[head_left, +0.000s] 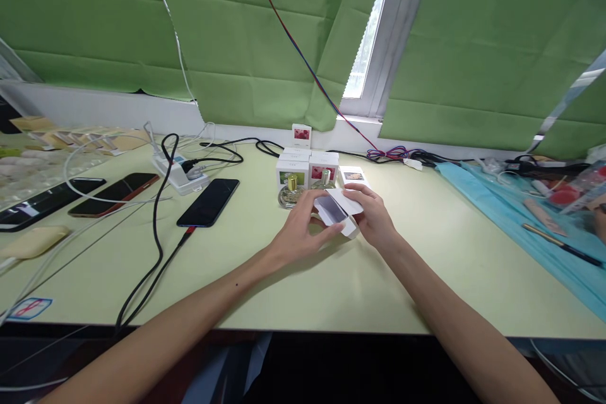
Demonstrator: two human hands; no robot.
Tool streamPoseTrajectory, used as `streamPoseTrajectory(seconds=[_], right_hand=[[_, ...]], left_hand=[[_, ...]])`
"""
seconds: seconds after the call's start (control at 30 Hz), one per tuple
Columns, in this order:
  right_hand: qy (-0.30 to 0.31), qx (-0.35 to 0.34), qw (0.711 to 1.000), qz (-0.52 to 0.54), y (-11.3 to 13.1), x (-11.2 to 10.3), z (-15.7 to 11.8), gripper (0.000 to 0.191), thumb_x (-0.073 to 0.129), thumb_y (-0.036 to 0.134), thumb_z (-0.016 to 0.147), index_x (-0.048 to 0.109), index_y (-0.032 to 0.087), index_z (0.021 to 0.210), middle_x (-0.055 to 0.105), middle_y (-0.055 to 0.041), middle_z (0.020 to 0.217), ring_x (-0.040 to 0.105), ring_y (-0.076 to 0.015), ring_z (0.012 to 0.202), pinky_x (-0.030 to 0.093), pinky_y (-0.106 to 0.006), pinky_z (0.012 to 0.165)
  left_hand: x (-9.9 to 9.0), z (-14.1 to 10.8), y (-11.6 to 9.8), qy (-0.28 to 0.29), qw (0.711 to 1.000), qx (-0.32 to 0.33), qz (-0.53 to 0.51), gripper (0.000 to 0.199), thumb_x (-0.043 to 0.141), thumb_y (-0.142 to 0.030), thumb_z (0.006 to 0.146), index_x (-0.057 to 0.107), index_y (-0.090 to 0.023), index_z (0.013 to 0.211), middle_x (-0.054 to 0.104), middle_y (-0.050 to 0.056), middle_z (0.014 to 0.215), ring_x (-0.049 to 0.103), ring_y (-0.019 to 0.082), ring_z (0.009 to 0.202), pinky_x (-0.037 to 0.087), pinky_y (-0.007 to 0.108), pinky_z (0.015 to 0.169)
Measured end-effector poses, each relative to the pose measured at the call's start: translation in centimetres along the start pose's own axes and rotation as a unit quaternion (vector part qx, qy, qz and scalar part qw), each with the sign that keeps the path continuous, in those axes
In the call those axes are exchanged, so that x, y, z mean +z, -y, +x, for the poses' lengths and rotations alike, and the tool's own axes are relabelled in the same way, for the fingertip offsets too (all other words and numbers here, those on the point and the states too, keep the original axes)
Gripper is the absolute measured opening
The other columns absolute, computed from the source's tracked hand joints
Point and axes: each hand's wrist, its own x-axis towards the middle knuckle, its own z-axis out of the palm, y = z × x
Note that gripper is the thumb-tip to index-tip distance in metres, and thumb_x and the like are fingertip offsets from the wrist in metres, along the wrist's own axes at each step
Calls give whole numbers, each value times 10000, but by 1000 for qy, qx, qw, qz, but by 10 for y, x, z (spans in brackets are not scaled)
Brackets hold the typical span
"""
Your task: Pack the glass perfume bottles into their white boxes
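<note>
Between my two hands, just above the table, is a small white carton (334,211), tilted with its opened end toward me and its inside showing. My left hand (303,227) grips its left side, thumb along the lower edge. The fingers of my right hand (372,211) close on its right side and on a raised flap. Right behind the hands stand a glass perfume bottle with a gold cap (293,184) and another with a silver cap (326,177), partly covered. White boxes with flower pictures (292,167) are grouped behind the bottles. One more white box (354,175) lies behind my right hand.
Several phones, one a black phone (208,202) on a cable, lie at the left near a white power strip (180,173). Cables run along the back wall and over the front edge. A blue cloth (497,214) with a pen and small items covers the right side.
</note>
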Motion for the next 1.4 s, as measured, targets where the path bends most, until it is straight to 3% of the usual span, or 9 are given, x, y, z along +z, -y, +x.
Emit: streamPoseTrajectory(seconds=[0.93,1.4], right_hand=[[-17,19,1000,-9,3,-2,2,382,851,277,538,688,218,878,633,48,658,563,-135,613,425,-271,559],[-14,0,1000,-22,1,-3,4,416,871,297,541,657,227,891,660,35,665,626,-164,618,456,-282,545]], left_hand=[[0,-1,-3,19,1000,22,-7,501,719,-465,890,491,-274,1294,525,88,1312,621,230,1140,637,358,853],[-2,1,-2,16,1000,-15,-8,566,719,-503,873,463,-284,1328,527,99,1355,627,256,1162,618,422,903]])
